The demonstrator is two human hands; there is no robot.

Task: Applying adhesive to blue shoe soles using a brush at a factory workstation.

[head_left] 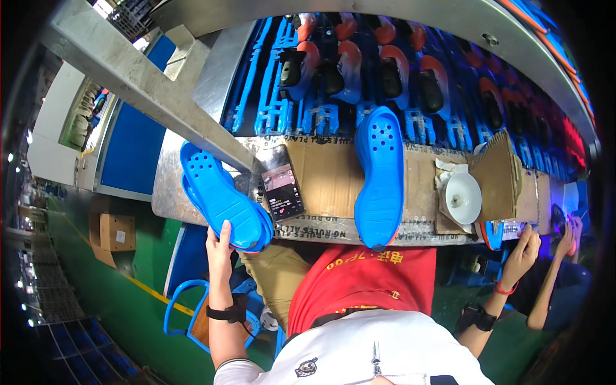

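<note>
My left hand [220,247] grips the near end of a blue shoe sole [221,196] at the table's left edge, thumb on top. A second blue sole layer shows beneath it. In the middle of the table another pair of stacked blue soles [380,183] lies lengthwise, holes at the far end. Over at the right edge my right hand [523,253] is closed in a pinch; what it holds is too small to make out. Next to that hand, part of a blue sole [493,235] pokes out over the edge, partly hidden by cardboard.
A lit phone [282,187] leans beside the left soles, below a slanting metal post [154,83]. A white bowl [462,199] sits by a cardboard flap [499,183]. Behind, a blue rack [321,119] carries several orange-and-white shoes. A co-worker's hands [568,237] are at far right.
</note>
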